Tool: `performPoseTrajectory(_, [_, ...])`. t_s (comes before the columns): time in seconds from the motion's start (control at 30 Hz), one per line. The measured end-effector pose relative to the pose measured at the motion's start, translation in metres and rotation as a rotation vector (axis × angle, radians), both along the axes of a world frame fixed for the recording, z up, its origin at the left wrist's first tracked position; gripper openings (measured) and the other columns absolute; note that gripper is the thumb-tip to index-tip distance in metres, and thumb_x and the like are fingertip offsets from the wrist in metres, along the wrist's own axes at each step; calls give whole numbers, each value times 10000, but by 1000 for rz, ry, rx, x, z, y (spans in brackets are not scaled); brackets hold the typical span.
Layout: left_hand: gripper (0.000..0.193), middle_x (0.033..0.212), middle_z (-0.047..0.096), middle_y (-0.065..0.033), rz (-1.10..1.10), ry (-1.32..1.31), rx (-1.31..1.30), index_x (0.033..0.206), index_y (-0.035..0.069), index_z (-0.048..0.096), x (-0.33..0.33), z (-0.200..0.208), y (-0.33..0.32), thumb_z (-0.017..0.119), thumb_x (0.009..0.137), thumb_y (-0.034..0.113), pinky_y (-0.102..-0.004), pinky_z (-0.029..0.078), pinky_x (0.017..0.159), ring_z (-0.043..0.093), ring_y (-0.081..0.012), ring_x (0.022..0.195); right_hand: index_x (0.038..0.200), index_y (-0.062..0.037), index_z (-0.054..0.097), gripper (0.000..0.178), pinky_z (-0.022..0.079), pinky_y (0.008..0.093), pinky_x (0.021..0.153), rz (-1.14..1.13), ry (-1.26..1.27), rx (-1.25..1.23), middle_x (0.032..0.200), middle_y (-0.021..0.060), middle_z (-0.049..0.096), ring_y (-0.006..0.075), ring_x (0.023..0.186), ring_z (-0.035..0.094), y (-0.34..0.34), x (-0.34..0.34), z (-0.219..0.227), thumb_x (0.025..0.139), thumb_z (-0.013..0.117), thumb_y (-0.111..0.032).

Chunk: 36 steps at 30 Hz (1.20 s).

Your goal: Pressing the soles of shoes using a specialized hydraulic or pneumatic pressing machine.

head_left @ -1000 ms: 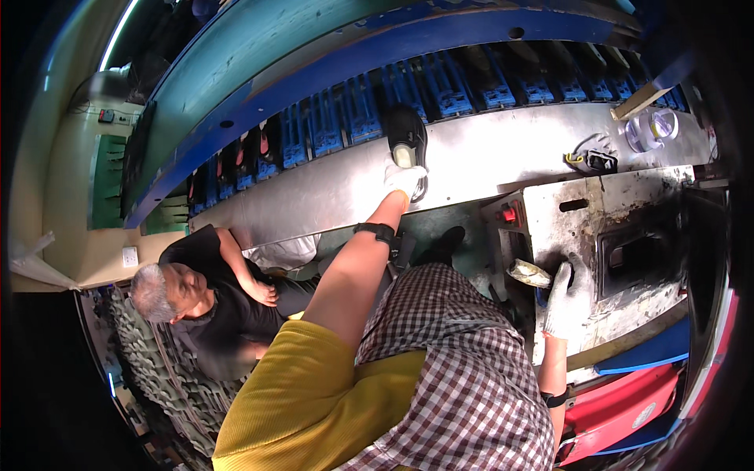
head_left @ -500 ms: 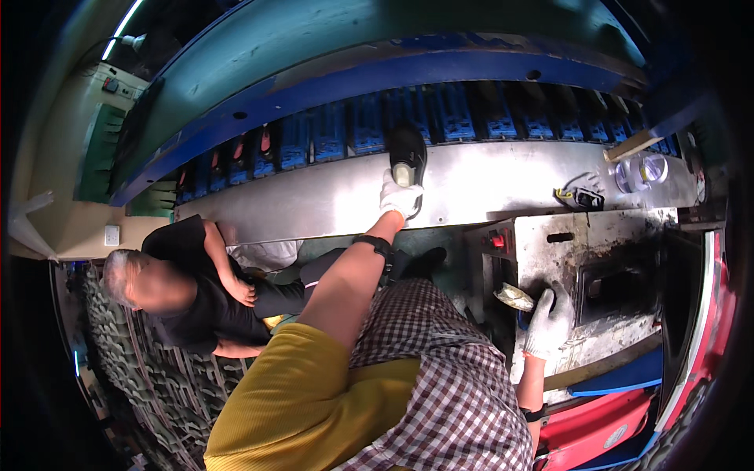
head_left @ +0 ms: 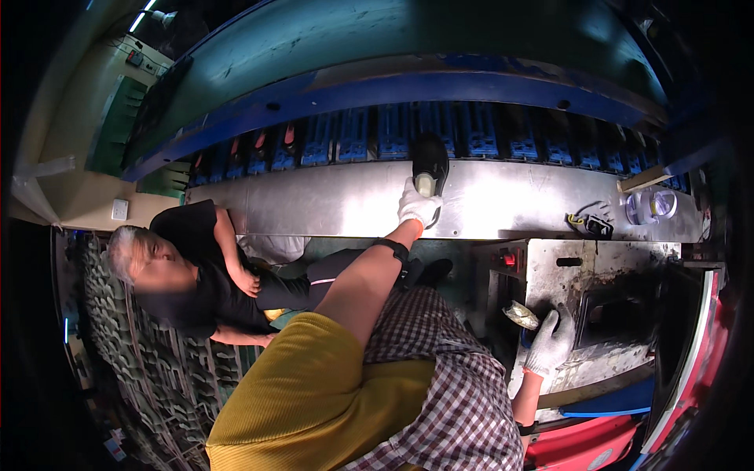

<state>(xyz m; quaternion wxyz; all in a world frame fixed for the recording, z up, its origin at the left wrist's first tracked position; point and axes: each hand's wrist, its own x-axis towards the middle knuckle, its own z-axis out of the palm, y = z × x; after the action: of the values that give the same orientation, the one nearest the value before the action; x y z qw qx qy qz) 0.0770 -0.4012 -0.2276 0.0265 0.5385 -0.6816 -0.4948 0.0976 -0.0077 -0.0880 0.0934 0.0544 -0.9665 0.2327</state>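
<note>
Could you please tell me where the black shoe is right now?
In the head view, the black shoe is just right of upper centre, in the gloved left hand, over the metal ledge, by the blue racks.

Yellow ribbed top [head_left: 306, 385], brown-and-white checked apron [head_left: 463, 408], white gloves [head_left: 551, 347], black wristbands [head_left: 393, 249]

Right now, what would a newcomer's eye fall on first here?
Probably on the black shoe in the gloved left hand, upper middle, at the metal ledge. Next, the yellow sleeve stands out, lower left of centre; at right, the gloved right hand shows against a stained, boxy unit.
</note>
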Motion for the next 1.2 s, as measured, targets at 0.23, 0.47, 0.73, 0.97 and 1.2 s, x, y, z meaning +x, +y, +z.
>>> performPoseTrajectory(0.23, [900, 1386, 631, -219, -42, -44, 16, 1511, 130, 420, -3, -6, -3, 830, 724, 285, -437, 498, 1093, 616, -381, 1285, 1181, -11, 724, 271, 517, 420, 988, 6, -49, -5, 1182, 175, 736, 344, 1103, 690, -1, -1, 1, 1013, 629, -201])
performPoseTrajectory(0.47, [969, 1411, 615, -214, -47, -24, 32, 1558, 110, 379, -2, -13, -7, 842, 727, 291, -435, 479, 1118, 594, -384, 1312, 1202, -7, 712, 281, 509, 418, 1001, 14, -62, 5, 1197, 179, 728, 349, 1124, 679, 0, -1, 0, 1022, 616, -200])
performPoseTrajectory(0.73, [956, 1450, 585, -220, -55, -90, 1, 1572, 114, 366, -2, -4, 2, 824, 757, 317, -429, 469, 1129, 569, -379, 1342, 1172, -43, 745, 250, 525, 430, 965, 9, -16, -5, 1149, 161, 748, 340, 1071, 698, 3, -2, -6, 990, 631, -170])
performPoseTrajectory(0.97, [998, 1476, 557, -216, -79, -69, 4, 1594, 127, 336, -4, -7, 0, 840, 762, 345, -438, 461, 1136, 559, -384, 1347, 1166, -37, 746, 246, 522, 430, 969, -10, -18, -22, 1145, 156, 750, 339, 1067, 699, 0, -4, -6, 985, 644, -168])
performPoseTrajectory(1.2, [1012, 1408, 605, -227, -76, -42, -150, 1605, 83, 293, -12, -14, 5, 825, 766, 279, -410, 493, 1087, 617, -390, 1273, 1157, -38, 745, 238, 525, 436, 952, 4, 4, 2, 1129, 161, 745, 351, 1047, 697, 2, -7, -7, 977, 653, -164])
